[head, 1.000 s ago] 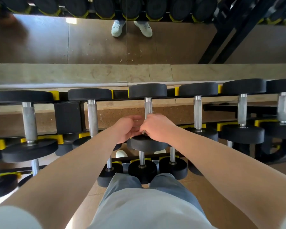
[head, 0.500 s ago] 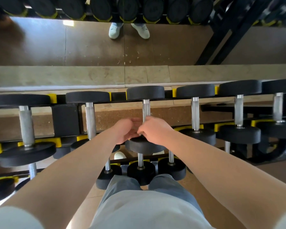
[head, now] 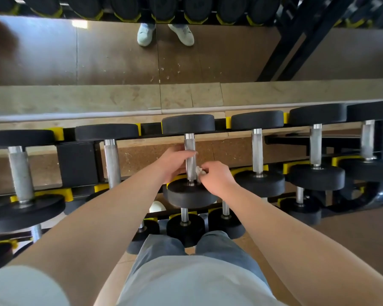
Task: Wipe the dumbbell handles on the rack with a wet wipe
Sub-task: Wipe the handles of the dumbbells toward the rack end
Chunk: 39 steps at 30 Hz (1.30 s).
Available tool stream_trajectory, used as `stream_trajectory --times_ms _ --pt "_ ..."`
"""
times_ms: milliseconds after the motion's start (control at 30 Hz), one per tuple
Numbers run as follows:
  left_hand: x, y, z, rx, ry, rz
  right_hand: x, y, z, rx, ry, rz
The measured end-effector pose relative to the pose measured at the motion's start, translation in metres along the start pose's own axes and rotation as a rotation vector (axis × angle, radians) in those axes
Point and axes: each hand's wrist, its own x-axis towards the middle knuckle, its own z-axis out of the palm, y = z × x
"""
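Note:
A row of black dumbbells with knurled steel handles lies on the top tier of a black and yellow rack. The middle dumbbell's handle runs away from me between its two black heads. My left hand curls round the left side of that handle. My right hand pinches a small crumpled white wet wipe against the handle's lower right, just above the near head.
More dumbbells lie left and right on the top tier, smaller ones on the lower tier. A wall mirror behind the rack reflects the floor and white shoes. A black frame stands at right.
Both hands were bunched together over the near end of the middle handle. They have since parted, the left sliding up the handle and the right showing the wipe at its side.

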Motion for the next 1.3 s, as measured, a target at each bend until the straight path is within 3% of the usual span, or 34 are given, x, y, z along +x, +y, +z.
stream_trajectory --times_ms 167,333,433,533,700,800,967,1033,1100,1200,1233,1300 --pt "0.015 -0.003 0.016 0.158 0.173 0.121 0.009 0.002 -0.005 -0.001 -0.034 0.009" --pt "0.024 -0.003 0.032 0.086 0.297 0.106 0.009 0.009 -0.007 0.076 -0.014 -0.021" --pt "0.019 -0.009 0.029 0.218 0.23 0.03 0.016 0.016 -0.011 0.171 0.039 0.032" --pt "0.008 -0.022 0.014 0.314 0.116 0.051 0.025 0.02 -0.016 0.456 0.184 0.152" --pt "0.004 -0.024 -0.003 0.263 -0.043 0.027 0.042 -0.005 -0.026 0.729 0.231 0.155" --pt "0.003 -0.024 -0.016 0.189 -0.071 0.002 0.048 -0.022 -0.022 0.548 0.11 0.07" --pt "0.008 -0.032 -0.039 -0.042 -0.126 -0.039 0.028 -0.016 -0.011 -0.123 -0.226 -0.044" --pt "0.008 -0.034 -0.044 -0.056 -0.083 -0.048 0.026 -0.011 -0.009 -0.141 -0.249 -0.044" --pt "0.007 -0.035 -0.045 -0.045 -0.08 -0.048 0.032 -0.01 -0.012 0.148 -0.168 0.03" --pt "0.005 -0.035 -0.044 -0.042 -0.05 -0.026 0.042 -0.02 -0.029 1.008 0.007 0.164" --pt "0.005 -0.036 -0.045 -0.026 -0.031 -0.016 0.044 -0.023 -0.034 1.148 0.026 0.162" --pt "0.004 -0.039 -0.047 0.01 -0.015 -0.001 0.044 -0.025 -0.036 0.992 0.0 0.103"
